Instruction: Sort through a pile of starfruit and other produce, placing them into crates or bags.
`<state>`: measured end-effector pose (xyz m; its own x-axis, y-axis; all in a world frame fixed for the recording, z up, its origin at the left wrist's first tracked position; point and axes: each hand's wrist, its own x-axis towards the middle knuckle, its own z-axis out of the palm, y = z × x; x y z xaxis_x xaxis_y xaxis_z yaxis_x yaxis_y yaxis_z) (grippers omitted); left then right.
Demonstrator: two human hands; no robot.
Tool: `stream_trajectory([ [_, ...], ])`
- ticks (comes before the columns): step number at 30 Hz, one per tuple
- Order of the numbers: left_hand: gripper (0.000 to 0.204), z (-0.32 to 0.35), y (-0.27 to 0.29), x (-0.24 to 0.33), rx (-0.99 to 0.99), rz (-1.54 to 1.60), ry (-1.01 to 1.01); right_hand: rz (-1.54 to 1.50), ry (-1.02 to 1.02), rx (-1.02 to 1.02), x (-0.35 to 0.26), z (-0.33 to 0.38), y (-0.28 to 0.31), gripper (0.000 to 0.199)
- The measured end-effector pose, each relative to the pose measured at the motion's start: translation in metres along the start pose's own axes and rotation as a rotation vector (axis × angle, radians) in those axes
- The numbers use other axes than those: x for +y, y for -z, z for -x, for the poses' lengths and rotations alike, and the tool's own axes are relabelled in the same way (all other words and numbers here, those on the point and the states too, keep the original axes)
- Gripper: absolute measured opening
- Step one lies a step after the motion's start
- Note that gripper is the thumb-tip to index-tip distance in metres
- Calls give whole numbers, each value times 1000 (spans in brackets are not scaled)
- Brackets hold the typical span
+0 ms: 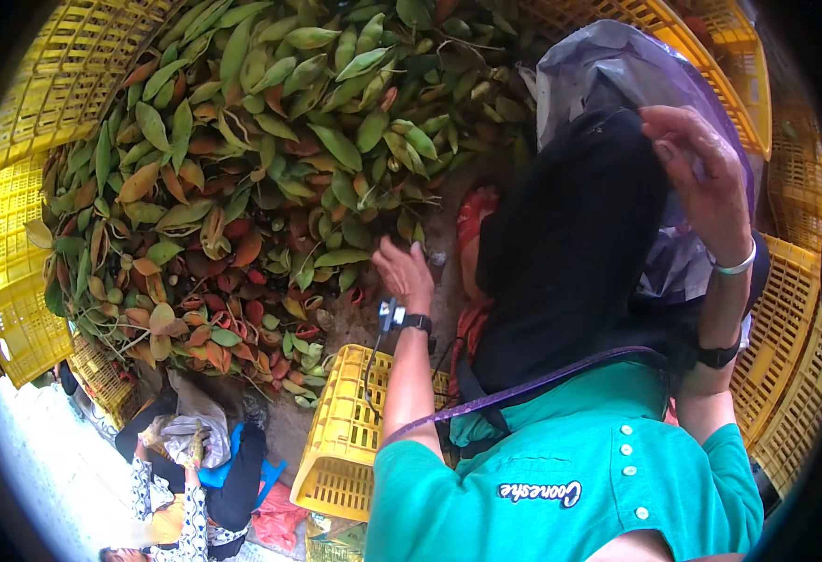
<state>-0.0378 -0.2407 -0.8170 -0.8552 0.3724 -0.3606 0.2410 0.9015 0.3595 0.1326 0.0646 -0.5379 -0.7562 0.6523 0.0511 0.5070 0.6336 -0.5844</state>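
A large heap of green and reddish-brown seed pods [336, 145], some split with red insides, spreads before me on the left. Beside its right edge, my left hand [406, 276] has its fingers apart and nothing in them; a small device is strapped at that wrist. Raised over my dark-trousered knee, my right hand [706, 169] has bent fingers, with a gap between thumb and forefinger and nothing visible in them. A silvery bracelet [737, 259] circles that wrist. Beneath and beyond it lies a grey-and-purple plastic sheet [608, 51], partly hidden by my leg.
A yellow slatted crate [336, 440] stands by my left elbow. More yellow crates [776, 337] line the right side, and others [22, 272] wall in the heap's left. At lower left, a co-worker [182, 468] sits holding a pod over a greyish bag.
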Motion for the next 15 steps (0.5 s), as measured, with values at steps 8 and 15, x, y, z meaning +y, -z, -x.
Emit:
stream_trajectory([
  [8, 38, -37, -28, 11, -15, 16, -36, -150, 106, -110, -46, -8, -17, 29],
  [15, 36, -48, 64, 1, -815, 1622, 388, -341, 196, -126, -57, -1, -37, 21],
])
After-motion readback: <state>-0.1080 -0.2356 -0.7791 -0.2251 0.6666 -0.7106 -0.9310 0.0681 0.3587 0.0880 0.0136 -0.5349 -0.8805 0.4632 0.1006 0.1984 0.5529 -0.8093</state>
